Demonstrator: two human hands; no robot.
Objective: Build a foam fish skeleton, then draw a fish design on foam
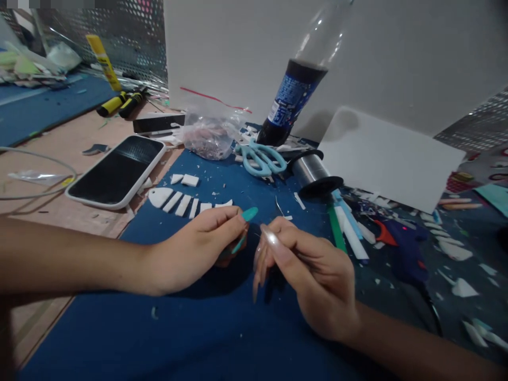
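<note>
1. Left hand: fingers were curled, thumb drawn in against them; whether it gripped anything could not be told.
2. Right hand: fingers were bent, thumb tip near the fingertips; its hold was likewise unclear.
3. White pieces: these lay in a row on the blue mat, just beyond the left hand.
4. Spool: this lay near the scissors.

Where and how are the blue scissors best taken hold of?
Probably across both loops of the scissors, coming from above on the wearer's side. The loops face the wearer with nothing lying over them; the other end points away, its blades hard to make out near the bag, so gripping there looks less sure.
</note>
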